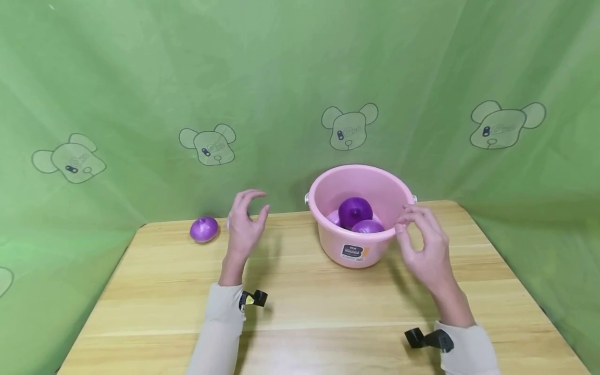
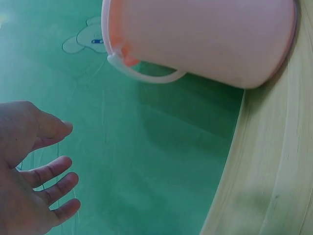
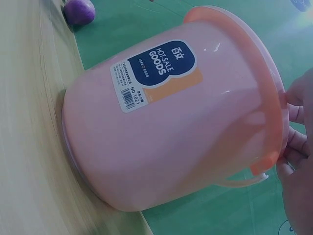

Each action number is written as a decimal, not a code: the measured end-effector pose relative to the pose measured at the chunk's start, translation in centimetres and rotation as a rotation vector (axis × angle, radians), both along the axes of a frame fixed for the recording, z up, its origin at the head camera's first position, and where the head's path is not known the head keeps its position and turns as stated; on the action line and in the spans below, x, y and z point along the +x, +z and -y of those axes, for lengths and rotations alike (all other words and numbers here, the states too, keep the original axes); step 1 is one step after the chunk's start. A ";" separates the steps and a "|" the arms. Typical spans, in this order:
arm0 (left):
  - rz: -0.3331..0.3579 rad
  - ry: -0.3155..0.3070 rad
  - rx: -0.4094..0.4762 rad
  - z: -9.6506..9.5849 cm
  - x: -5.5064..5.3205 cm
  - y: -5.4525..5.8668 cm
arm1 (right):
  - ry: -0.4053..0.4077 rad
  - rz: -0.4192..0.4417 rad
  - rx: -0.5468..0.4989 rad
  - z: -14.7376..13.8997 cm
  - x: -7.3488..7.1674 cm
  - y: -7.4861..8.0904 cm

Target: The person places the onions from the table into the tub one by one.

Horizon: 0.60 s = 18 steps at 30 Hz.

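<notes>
Right grip (image 1: 425, 254) pinches rim of round pink plastic bucket (image 1: 330, 244), probably for steadiness; glossy purple onions (image 1: 355, 211) inside, leftward of it. Left grip (image 1: 245, 229) wide, empty; lone shiny purple onion (image 1: 203, 229) left of it, on wood-grain counter (image 1: 300, 307).

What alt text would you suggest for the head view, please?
A pink bucket holding purple onions stands on a wooden table, with a person's right hand at its rim. The left hand hovers beside another purple onion, fingers loosely curved. Behind hangs a green curtain with cartoon animal faces.
</notes>
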<state>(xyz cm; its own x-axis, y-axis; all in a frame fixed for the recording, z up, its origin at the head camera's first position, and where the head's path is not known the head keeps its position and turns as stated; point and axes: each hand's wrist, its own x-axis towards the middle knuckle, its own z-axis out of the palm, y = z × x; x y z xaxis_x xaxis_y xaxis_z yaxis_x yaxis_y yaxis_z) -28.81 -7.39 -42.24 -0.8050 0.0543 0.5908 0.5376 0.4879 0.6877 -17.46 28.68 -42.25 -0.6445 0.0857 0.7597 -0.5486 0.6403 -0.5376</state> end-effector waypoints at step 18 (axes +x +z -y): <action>0.172 0.058 -0.016 2.6 -1.4 -1.6 | -0.007 -0.015 -0.010 0.1 -0.1 0.0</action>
